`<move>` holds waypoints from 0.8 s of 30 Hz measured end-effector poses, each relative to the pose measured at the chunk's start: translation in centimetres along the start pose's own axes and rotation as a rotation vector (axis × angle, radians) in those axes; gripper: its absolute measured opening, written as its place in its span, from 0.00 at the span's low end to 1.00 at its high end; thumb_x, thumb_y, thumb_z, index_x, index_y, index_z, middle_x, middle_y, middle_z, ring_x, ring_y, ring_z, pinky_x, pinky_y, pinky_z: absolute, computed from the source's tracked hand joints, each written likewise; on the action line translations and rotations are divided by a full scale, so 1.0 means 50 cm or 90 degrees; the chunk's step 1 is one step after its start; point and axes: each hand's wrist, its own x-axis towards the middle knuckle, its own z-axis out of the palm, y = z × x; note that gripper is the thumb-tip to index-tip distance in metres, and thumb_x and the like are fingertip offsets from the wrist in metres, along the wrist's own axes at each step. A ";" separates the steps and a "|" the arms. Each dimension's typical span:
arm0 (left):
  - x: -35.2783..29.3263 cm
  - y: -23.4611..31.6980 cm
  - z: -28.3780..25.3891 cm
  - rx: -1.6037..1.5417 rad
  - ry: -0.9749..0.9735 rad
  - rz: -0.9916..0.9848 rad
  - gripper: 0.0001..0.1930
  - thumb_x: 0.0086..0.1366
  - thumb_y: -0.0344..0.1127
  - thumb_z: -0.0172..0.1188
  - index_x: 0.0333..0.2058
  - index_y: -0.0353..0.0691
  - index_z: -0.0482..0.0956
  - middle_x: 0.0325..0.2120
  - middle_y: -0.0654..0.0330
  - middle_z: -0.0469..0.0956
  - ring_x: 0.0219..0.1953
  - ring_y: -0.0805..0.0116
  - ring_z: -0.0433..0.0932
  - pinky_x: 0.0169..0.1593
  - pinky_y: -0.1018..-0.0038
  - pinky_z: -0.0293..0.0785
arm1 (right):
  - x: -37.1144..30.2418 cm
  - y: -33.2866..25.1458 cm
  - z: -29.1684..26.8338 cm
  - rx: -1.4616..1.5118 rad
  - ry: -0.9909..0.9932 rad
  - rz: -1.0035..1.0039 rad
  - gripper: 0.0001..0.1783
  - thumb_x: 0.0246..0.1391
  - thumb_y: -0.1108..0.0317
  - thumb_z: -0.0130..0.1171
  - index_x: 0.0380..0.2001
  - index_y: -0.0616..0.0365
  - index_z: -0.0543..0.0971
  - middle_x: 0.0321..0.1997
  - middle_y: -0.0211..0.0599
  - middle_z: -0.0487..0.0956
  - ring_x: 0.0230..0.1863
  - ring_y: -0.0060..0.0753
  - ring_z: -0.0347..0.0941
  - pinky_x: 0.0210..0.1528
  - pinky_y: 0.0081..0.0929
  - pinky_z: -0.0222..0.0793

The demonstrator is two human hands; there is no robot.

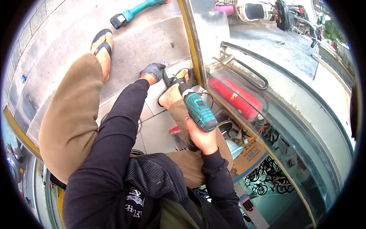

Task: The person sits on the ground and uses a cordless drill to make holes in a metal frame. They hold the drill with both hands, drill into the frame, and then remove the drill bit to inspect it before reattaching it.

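Where tiles (154,128) meet steps (152,40), drill (199,108), glass door (284,133)

The right hand (203,136) hides most of a teal drill's (199,108) grip. A second teal tool (134,12) runs off the top edge. A blue object (23,79), far left, is too small to identify.

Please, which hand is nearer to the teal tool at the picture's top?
Left. The gloved left hand is short of the tool, by the right foot; the right hand is farther back, gripping the teal drill.
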 end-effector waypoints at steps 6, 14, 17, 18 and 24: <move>0.023 0.013 0.015 -0.030 -0.028 0.009 0.21 0.73 0.37 0.60 0.62 0.42 0.85 0.60 0.49 0.84 0.63 0.52 0.83 0.69 0.64 0.74 | 0.063 0.075 0.012 -0.038 0.049 -0.023 0.13 0.55 0.64 0.70 0.36 0.64 0.85 0.30 0.38 0.87 0.31 0.29 0.85 0.37 0.35 0.78; 0.014 -0.005 0.001 -0.066 -0.021 0.018 0.21 0.74 0.36 0.59 0.62 0.42 0.84 0.60 0.48 0.84 0.62 0.52 0.83 0.69 0.65 0.75 | 0.108 0.080 0.077 0.036 0.077 0.059 0.16 0.52 0.59 0.70 0.33 0.64 0.85 0.30 0.46 0.88 0.35 0.40 0.88 0.42 0.41 0.80; 0.010 -0.015 -0.004 -0.051 0.000 0.009 0.22 0.74 0.37 0.59 0.63 0.40 0.84 0.59 0.46 0.84 0.62 0.50 0.83 0.68 0.63 0.75 | 0.114 0.095 0.104 -0.008 0.069 0.108 0.16 0.52 0.59 0.71 0.32 0.64 0.86 0.31 0.49 0.88 0.37 0.46 0.89 0.43 0.44 0.80; 0.001 -0.009 -0.008 -0.044 0.006 0.004 0.22 0.74 0.37 0.58 0.63 0.39 0.83 0.59 0.45 0.84 0.62 0.49 0.83 0.68 0.62 0.75 | 0.116 0.098 0.110 -0.016 0.074 0.109 0.16 0.52 0.59 0.70 0.32 0.64 0.86 0.32 0.51 0.88 0.39 0.50 0.89 0.44 0.45 0.80; -0.124 0.023 0.008 0.009 0.170 -0.099 0.25 0.76 0.49 0.52 0.62 0.42 0.83 0.58 0.40 0.83 0.62 0.40 0.81 0.67 0.54 0.75 | 0.147 0.198 0.143 0.128 0.117 0.124 0.10 0.55 0.67 0.65 0.37 0.63 0.84 0.29 0.35 0.85 0.26 0.29 0.81 0.32 0.35 0.77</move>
